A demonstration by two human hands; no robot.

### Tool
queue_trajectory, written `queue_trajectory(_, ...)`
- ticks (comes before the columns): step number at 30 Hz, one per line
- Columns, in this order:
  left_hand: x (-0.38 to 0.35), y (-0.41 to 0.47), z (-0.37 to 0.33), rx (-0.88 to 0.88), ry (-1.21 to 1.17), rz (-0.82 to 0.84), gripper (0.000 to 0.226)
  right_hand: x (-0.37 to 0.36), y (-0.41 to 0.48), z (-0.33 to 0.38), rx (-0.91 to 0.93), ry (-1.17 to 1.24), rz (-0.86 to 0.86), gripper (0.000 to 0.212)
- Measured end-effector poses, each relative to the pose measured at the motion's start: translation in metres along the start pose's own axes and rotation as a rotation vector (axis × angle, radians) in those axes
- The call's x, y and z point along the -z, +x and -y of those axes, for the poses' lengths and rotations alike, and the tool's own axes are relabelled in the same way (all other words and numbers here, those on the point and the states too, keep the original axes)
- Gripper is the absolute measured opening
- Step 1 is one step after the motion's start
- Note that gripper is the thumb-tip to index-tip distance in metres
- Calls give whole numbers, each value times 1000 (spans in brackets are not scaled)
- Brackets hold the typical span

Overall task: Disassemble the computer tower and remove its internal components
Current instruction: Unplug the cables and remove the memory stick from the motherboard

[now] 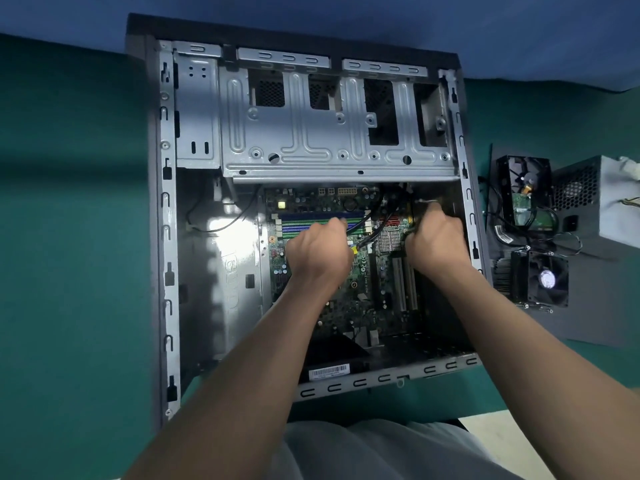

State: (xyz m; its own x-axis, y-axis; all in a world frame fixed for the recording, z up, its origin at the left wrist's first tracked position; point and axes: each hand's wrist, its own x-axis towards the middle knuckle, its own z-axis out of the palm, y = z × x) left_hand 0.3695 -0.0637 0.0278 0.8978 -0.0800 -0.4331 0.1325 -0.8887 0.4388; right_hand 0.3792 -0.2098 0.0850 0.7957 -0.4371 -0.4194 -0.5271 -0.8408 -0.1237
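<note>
Computer tower (221,271) on its side on the green table (69,237), open face up. Inside, toward the far end, a silver drive cage (339,140); nearer, the green motherboard (349,299) flat on the case floor.

Both hands down inside, over the motherboard's far half. Left hand (318,251) knuckles-up by the blue and green memory slots (311,221), fingers curled under, with black cables (369,221) running just beside; cannot tell whether gripping anything. Right hand (436,237) clenched near the case's right wall, gripping a thin pale piece (426,201) that pokes out past the knuckles, too blurred to name.

Right of the tower, on a dark panel (571,327): 1 hard drive (526,202) and 1 cooler fan (542,280), with a grey power supply (609,202) further right.
</note>
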Motion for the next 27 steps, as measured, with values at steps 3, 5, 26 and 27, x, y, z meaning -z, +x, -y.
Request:
queue_trajectory(3, 1, 1, -1, 3, -11, 0, 39, 1, 0, 2, 51, -112, 7, 34)
queue_trajectory(5, 1, 2, -1, 4, -16, 6, 39, -2, 0, 1, 90, -169, 19, 30)
queue_trajectory(26, 8, 2, -2, 33, -73, 29, 35, -1, -4, 1, 74, -180, 22, 25)
queue_trajectory(27, 9, 2, -3, 35, -79, 29, 35, 0, -4, 1, 56, -155, 15, 24)
